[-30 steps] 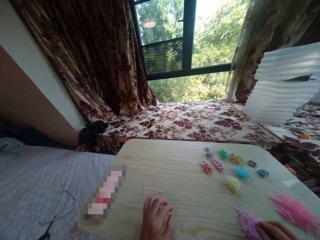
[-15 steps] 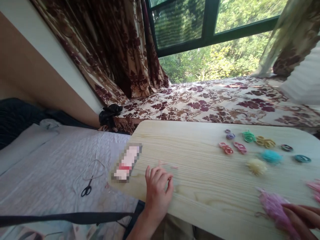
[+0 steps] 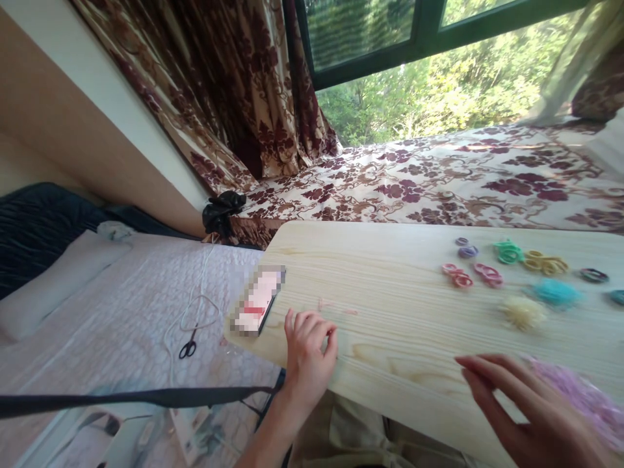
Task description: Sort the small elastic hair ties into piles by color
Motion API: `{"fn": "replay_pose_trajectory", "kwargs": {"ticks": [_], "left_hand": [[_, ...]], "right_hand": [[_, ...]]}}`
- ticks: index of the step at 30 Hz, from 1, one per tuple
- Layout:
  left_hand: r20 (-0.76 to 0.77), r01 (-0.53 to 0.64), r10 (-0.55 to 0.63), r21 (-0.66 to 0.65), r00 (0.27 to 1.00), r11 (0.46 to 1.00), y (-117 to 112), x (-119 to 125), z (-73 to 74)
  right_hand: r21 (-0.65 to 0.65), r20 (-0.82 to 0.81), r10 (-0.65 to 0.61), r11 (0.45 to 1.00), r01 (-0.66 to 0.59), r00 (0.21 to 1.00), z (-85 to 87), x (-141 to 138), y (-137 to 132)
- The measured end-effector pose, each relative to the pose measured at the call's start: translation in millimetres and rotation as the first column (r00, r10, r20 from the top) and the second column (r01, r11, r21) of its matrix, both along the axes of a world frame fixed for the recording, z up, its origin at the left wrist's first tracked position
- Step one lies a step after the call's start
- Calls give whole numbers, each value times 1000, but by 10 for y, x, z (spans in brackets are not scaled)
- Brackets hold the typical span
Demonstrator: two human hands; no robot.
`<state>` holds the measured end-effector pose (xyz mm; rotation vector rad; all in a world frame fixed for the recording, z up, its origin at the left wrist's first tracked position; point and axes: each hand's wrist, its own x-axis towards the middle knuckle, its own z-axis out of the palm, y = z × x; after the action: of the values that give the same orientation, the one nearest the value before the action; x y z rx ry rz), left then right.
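My left hand point(image 3: 310, 348) is at the table's near edge, its fingers curled and the thumb against the forefinger. A faint see-through patch shows beside the thumb; what the fingers hold is unclear. Small pale pink bits point(image 3: 350, 312) lie just beyond them. My right hand point(image 3: 517, 396) hovers over the table's right part, thumb and forefinger tips together. Anything between them is too small to make out. Partly behind this hand lies a pile of pinkish-purple hair bands point(image 3: 580, 396). Farther back are a cream bundle point(image 3: 524, 313) and a turquoise bundle point(image 3: 556, 292).
Purple point(image 3: 468, 251), red point(image 3: 457, 275), pink point(image 3: 488, 275), green point(image 3: 508, 251) and yellow bands point(image 3: 546, 262) sit at the wooden table's point(image 3: 370, 260) back right. A blurred-out phone-like object point(image 3: 258, 302) lies at its left end. Scissors point(image 3: 188, 349) and a white cord point(image 3: 207, 299) rest on the bed.
My right hand has moved left, away from the pinkish-purple pile it was touching. My left hand keeps nearly the same pose. The view has shifted slightly, carrying the table items right.
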<state>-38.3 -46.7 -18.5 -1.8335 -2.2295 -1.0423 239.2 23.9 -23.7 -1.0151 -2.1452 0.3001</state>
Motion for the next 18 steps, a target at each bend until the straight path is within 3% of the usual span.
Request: {"fn": "replay_pose_trajectory", "kwargs": {"ticks": [3,7,13,18], "left_hand": [[-2,-1,1,-29,1000,1000,-45,-22,15],[-8,0,-1,-93,1000,996,-134,-78,40],[0,46,-47,-180,999,983,-224,-105,104],[37,78,-72,-211,997,974,-214,-67,135]], "right_hand": [[26,7,141,990,-141,990,113,-425,-21],[-18,1,212,977,-212,977,71,-721,-8],[-33,-1,209,977,-209,978,-91,-781,12],[-27,7,211,977,-211,977,-127,-754,7]]}}
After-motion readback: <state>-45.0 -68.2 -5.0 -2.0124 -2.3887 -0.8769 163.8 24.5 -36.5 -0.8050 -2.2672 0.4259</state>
